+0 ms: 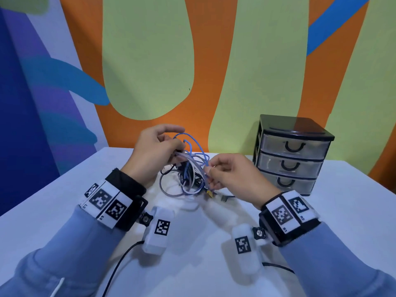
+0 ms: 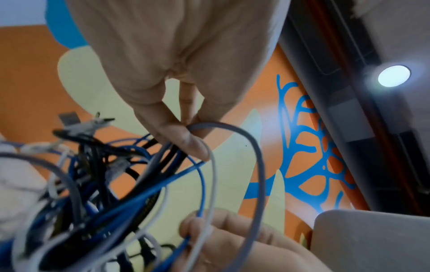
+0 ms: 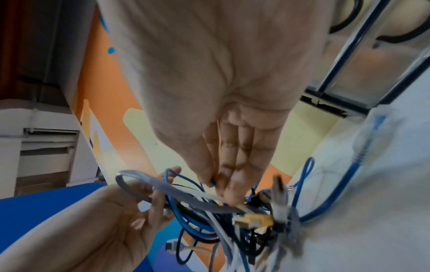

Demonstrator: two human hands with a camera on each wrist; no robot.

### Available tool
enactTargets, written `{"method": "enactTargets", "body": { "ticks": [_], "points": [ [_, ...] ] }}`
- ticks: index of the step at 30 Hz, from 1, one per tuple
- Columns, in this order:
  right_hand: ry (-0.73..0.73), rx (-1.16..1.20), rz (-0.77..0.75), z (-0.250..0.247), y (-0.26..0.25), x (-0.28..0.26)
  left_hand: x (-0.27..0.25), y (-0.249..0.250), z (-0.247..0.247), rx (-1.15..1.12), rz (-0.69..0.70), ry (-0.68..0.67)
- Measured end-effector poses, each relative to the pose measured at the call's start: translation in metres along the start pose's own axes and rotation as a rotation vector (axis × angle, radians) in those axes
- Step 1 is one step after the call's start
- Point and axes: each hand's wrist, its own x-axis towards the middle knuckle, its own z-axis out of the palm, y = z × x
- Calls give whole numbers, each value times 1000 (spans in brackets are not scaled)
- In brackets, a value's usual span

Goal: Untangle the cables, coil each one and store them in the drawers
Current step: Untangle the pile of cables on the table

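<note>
A tangle of blue, grey, white and black cables [image 1: 188, 174] is partly lifted off the white table [image 1: 334, 221]. My left hand [image 1: 179, 147] grips the upper part of the bundle, its thumb and fingers pinching a grey cable loop [image 2: 260, 165]. My right hand [image 1: 209, 171] pinches strands at the bundle's right side, with a blue cable [image 3: 181, 208] and a white one between its fingertips [image 3: 229, 195]. A yellow connector [image 1: 210, 193] hangs below the right hand. The black three-drawer unit [image 1: 291, 155] stands at the back right with all drawers closed.
White camera pods [image 1: 157, 232] hang under both wrists, and their black leads [image 1: 122, 260] trail across the near table. A painted wall [image 1: 150, 61] rises right behind the table's far edge. The table's left edge [image 1: 53, 183] runs diagonally.
</note>
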Motion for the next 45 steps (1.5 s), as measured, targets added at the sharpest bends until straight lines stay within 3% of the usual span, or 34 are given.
{"method": "enactTargets", "body": {
  "ticks": [3, 5, 7, 12, 14, 17, 19, 22, 28, 30, 32, 34, 37, 41, 45],
  "points": [
    [-76, -115, -30, 1, 0, -2, -3, 0, 8, -142, -99, -69],
    [-41, -150, -9, 0, 3, 0, -6, 4, 10, -159, -110, -147],
    [22, -183, 34, -3, 9, 3, -5, 8, 5, -40, -82, -171],
    [69, -197, 227, -8, 22, 7, 9, 8, -24, 441, 67, 43],
    [86, -192, 258, -9, 24, 9, 13, 1, -34, 738, -23, -87],
    [84, -185, 274, -10, 22, 9, 11, -15, -29, 930, -315, -446],
    [71, -187, 281, -11, 22, 9, 13, -23, -24, 925, -391, -523],
    [45, -146, 279, -10, 22, 8, 19, -29, -17, 899, -378, -535],
    [25, -138, 277, -8, 19, 7, 27, -49, -6, 728, -399, -456],
    [147, -263, 226, -12, 17, 8, 28, -47, -7, 666, -321, -401],
    [328, -313, 71, -14, 12, 8, 26, -38, -7, 650, -174, -333],
    [480, -191, -156, -14, 4, 9, 22, -28, -7, 556, -87, -275],
    [590, -37, -423, -14, -11, 5, 14, -13, -2, 372, 1, -221],
    [641, -72, -658, -15, -28, -5, 6, -4, 5, 230, 86, -135],
    [514, -119, -760, -7, -40, -14, 4, -4, 10, 158, 61, -28]
  ]
}}
